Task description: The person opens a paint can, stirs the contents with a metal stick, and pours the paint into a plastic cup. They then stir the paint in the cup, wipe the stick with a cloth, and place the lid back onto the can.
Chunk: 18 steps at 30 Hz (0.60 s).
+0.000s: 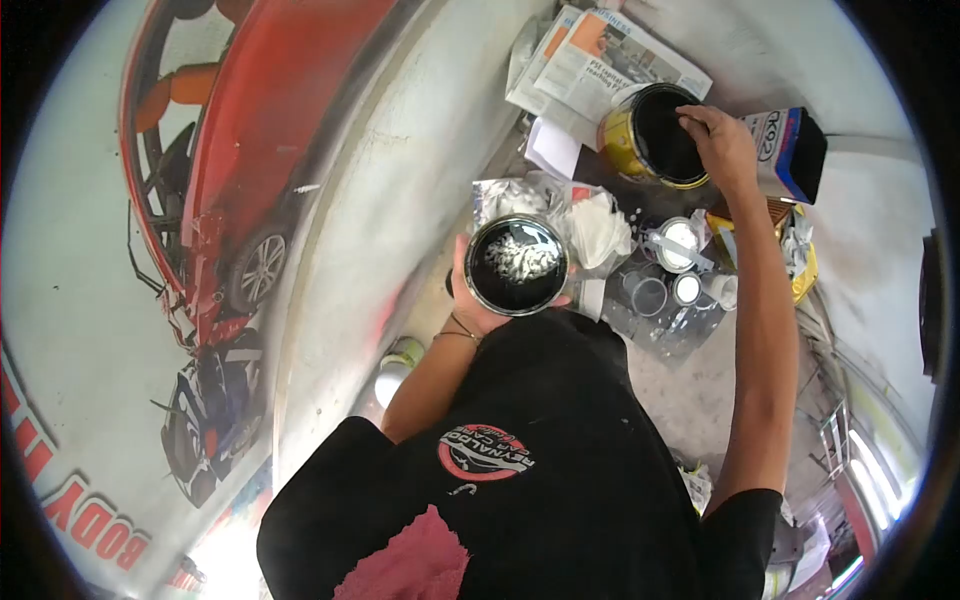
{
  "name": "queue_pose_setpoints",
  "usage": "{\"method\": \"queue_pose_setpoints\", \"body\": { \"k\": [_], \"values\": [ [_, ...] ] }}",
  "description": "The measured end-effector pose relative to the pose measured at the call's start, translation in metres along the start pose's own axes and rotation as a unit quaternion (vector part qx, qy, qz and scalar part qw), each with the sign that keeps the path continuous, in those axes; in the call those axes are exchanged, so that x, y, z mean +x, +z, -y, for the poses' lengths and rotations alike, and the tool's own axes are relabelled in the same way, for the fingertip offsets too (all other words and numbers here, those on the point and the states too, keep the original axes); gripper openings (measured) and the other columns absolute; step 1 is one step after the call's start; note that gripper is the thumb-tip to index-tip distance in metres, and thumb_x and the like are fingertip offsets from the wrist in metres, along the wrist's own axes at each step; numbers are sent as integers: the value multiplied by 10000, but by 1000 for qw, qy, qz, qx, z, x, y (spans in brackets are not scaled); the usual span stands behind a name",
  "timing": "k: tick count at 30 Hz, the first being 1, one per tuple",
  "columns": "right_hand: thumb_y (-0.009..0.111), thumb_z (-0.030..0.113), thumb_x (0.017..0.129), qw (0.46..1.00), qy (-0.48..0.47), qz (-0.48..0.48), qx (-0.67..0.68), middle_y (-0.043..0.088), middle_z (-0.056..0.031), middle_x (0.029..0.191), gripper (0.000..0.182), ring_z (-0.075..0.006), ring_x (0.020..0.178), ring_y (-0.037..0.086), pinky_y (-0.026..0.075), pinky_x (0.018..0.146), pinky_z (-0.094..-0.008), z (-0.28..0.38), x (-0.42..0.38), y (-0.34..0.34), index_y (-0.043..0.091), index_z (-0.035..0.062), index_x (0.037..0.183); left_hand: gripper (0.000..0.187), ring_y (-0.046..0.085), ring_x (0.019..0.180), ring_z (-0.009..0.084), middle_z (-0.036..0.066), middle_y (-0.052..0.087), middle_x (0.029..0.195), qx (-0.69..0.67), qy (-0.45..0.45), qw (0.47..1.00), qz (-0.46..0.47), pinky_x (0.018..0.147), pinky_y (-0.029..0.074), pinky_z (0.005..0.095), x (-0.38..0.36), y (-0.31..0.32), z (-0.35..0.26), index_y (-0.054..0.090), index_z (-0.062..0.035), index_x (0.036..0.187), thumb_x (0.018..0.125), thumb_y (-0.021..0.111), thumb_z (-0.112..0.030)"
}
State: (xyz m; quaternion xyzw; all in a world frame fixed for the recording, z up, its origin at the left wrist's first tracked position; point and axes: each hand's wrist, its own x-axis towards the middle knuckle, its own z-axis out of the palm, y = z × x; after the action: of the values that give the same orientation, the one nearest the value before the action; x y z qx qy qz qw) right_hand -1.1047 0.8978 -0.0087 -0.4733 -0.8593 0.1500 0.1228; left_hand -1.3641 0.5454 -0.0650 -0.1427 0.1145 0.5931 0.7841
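My left hand (478,308) is wrapped round a round paint can (515,265), held up in front of my chest. Dark liquid with white streaks shows inside its metal rim. Over to the right, my right hand (722,145) reaches across the edge of a larger yellow pail (620,138) with a black inside. Its fingers are pinched together above the dark opening; whatever they hold, if anything, does not show clearly. The pail looks tilted toward me beside folded newspapers (625,60).
Right of the pail stands a blue-and-white rectangular tin (790,150). Small open cans with white contents (680,245), a clear cup (646,296) and crumpled plastic (600,230) crowd the paint-spotted bench. A green-labelled container (400,368) sits below left. A wall with a red car picture (260,130) runs along the left.
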Motion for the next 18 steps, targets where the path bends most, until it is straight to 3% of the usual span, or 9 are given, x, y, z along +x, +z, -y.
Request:
{"method": "queue_pose_setpoints", "body": {
  "k": [5,8,10,11,15,17,18],
  "values": [
    [721,252,1005,998,29,55,5,803,-181,1078,231,-393,1039,757,580,908,-477,11,-3,9,838,139,1169,1094,367,1558,592,238,378,1741,-27,11,999,-39,1193,284,870,-19,-20,-1,321,-189,1737,946,360,-945],
    [729,244,1001,994,20,104,-5,796,-199,1059,235,-405,979,766,583,866,-470,23,-24,1,826,122,1177,1039,433,1546,522,203,430,1721,-6,19,998,-64,1182,313,866,-10,-32,0,362,-201,1722,977,316,-923],
    [723,238,1009,986,7,169,-4,795,-208,1020,227,-393,954,772,579,853,-461,27,-35,-2,823,110,1167,1040,410,1567,507,182,406,1741,-4,5,998,-68,1191,278,875,3,-35,-2,361,-206,1724,970,331,-922],
    [723,238,1009,986,10,168,-6,795,-208,1020,227,-393,954,772,579,853,-461,29,-34,-6,823,110,1167,1042,387,1588,492,162,382,1760,-1,-5,997,-73,1201,243,884,10,-34,-3,360,-211,1725,963,345,-920],
    [708,247,1018,987,62,122,89,810,-187,1051,237,-383,1044,772,585,917,-445,23,-22,-19,824,107,1170,936,423,1566,491,173,428,1734,-19,-37,994,-101,1197,275,871,43,-33,-4,433,-197,1691,1028,317,-848],
    [715,253,1014,994,60,48,73,810,-182,1049,241,-382,1035,769,587,902,-460,27,-18,-20,820,106,1174,942,500,1501,497,196,510,1672,-28,-50,994,-98,1169,329,857,64,-36,-4,511,-158,1641,1020,380,-854],
    [708,258,1016,999,11,-5,35,802,-185,1037,233,-394,1012,764,586,887,-483,15,-19,-6,823,107,1153,932,521,1489,478,198,528,1655,-21,-62,992,-104,1190,348,817,72,-37,-6,525,-141,1628,1031,381,-841]
  ]
}}
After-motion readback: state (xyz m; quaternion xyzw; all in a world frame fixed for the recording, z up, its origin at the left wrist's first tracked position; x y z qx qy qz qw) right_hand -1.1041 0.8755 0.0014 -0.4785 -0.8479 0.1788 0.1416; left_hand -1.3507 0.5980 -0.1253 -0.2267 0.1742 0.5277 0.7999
